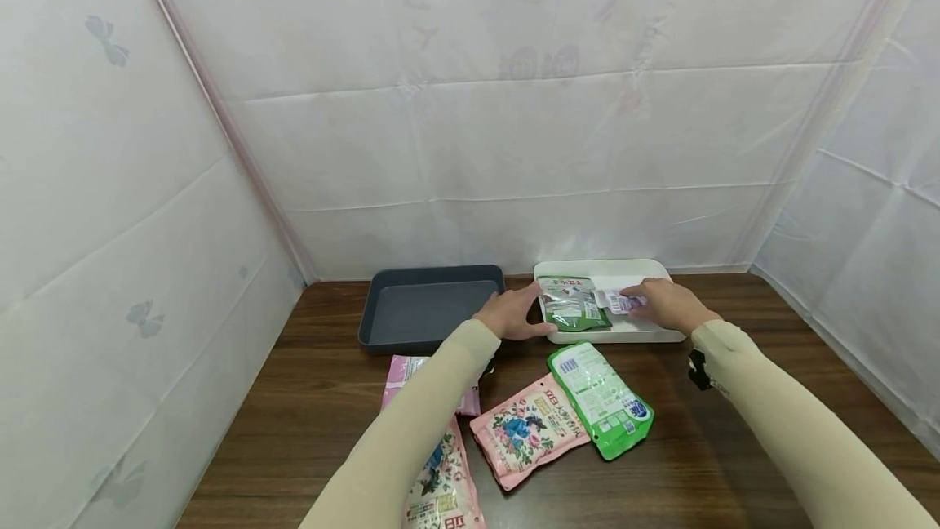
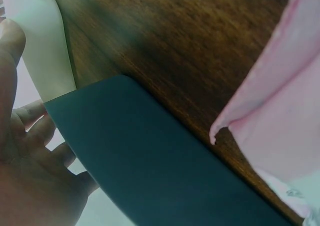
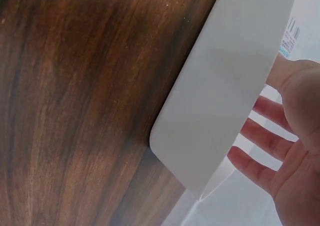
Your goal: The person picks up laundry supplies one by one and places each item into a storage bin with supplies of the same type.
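In the head view a white tray (image 1: 649, 336) stands at the back right. A green-and-silver pouch (image 1: 574, 304) lies in its left part, with a small purple-and-white packet (image 1: 618, 301) beside it. My right hand (image 1: 667, 305) reaches over the tray's right side, its fingertips on the purple-and-white packet. In the right wrist view that hand's fingers (image 3: 265, 136) are spread and loosely bent inside the tray wall. My left hand (image 1: 512, 313) is at the tray's left end, thumb and fingers apart, close to the green-and-silver pouch. The left wrist view shows its fingers spread beyond the dark tray's wall.
A dark grey tray (image 1: 433, 347) stands left of the white one. Nearer on the wooden table (image 1: 308, 406) lie a green pouch (image 1: 602, 398), a pink floral pouch (image 1: 530, 431), a second pink floral pouch (image 1: 445, 490) and a pink-purple packet (image 1: 396, 374), the last two partly behind the left sleeve.
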Tool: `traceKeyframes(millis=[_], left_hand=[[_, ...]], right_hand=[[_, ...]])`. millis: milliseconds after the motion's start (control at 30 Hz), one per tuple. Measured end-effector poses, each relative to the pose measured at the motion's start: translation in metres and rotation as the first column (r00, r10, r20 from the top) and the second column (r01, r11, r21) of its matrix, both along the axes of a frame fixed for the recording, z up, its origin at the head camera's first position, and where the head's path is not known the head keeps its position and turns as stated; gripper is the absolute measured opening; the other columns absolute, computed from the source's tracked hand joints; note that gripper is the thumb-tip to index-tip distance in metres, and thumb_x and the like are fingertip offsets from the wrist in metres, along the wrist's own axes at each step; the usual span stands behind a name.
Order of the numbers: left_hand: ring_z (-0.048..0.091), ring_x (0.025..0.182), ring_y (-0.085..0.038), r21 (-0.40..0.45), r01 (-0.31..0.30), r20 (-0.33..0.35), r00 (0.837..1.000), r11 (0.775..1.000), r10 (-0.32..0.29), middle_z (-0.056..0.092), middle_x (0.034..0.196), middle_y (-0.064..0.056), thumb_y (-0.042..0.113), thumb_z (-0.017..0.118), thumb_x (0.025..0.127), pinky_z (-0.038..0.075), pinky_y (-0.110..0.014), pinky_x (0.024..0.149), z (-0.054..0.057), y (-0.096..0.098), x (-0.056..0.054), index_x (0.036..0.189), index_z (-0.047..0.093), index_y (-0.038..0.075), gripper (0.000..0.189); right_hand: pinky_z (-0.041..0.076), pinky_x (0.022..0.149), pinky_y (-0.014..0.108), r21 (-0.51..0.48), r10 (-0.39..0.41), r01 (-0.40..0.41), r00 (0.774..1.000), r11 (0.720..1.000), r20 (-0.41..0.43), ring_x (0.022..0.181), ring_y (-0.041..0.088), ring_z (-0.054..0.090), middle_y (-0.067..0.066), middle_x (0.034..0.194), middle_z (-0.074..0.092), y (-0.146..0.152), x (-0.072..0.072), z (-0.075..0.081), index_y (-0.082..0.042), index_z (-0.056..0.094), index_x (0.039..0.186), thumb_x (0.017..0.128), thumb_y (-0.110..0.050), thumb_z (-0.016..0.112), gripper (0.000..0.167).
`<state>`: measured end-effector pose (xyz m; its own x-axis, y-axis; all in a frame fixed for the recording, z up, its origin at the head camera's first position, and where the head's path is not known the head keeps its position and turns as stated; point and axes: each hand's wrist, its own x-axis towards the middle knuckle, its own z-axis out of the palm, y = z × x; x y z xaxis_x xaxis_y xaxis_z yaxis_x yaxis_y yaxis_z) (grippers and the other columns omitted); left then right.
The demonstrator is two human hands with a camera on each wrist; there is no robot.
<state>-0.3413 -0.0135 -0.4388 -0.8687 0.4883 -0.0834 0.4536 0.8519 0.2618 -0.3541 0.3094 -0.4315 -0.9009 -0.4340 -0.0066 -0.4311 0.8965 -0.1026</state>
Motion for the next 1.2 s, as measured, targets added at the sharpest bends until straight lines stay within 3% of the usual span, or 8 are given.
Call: traceKeyframes(millis=[233,733,1200], left_hand=[[0.052,0.138,-0.027,0.007,-0.005,-0.001,1.000,1.000,0.005,0.043,0.161,-0.003,0.066,0.059,0.096,0.028,-0.058,0.120,-0.0006,0.0000,0.0002,0.164,0.027,0.019,0.089],[0.050,0.140,-0.026,-0.006,-0.018,0.004,1.000,1.000,0.018,0.038,0.164,-0.001,0.066,0.059,0.096,0.028,-0.056,0.120,-0.0013,-0.0004,-0.0002,0.165,0.025,0.019,0.091],[0.047,0.143,-0.026,-0.005,-0.013,0.007,1.000,1.000,0.013,0.033,0.166,0.000,0.066,0.059,0.096,0.027,-0.056,0.121,-0.0026,0.0019,-0.0024,0.165,0.023,0.019,0.091]], right_hand=[[0.054,0.087,0.058,0.003,-0.013,0.013,0.999,1.000,0.035,0.092,0.028,0.063,0.018,0.112,0.068,0.0016,-0.0012,-0.0006,-0.005,0.063,0.139,0.094,-0.024,0.077,0.051],[0.050,0.095,0.063,-0.013,-0.003,0.004,0.998,1.000,0.065,0.115,0.045,0.062,0.027,0.125,0.064,-0.0014,-0.0004,-0.0023,0.000,0.058,0.143,0.095,-0.025,0.076,0.057],[0.050,0.096,0.062,-0.032,0.047,-0.046,0.999,0.998,0.010,0.114,0.047,0.062,0.030,0.123,0.064,0.0006,0.0056,-0.0013,0.004,0.059,0.139,0.095,-0.021,0.076,0.053]])
